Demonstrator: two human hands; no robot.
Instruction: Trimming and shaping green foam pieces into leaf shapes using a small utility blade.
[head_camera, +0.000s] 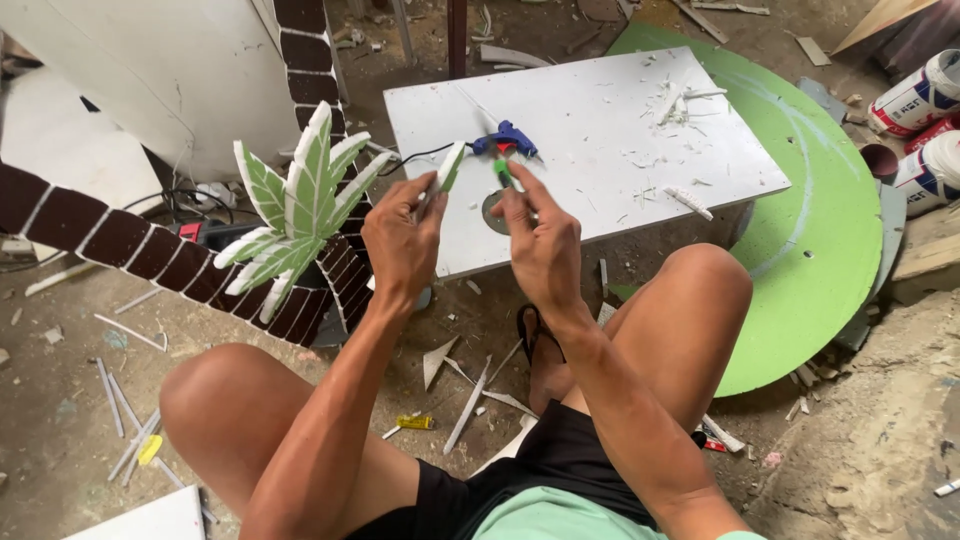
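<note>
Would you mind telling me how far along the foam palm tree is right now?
Done: a cluster of green leaves sits atop the brown trunk. In hand: the left hand holds a leaf piece, the right hand a small green piece. The blue glue gun lies on the white board; that leaf isn't attached yet.

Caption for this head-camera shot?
Left hand holds a green-and-white foam leaf; right hand pinches a green piece.
</note>
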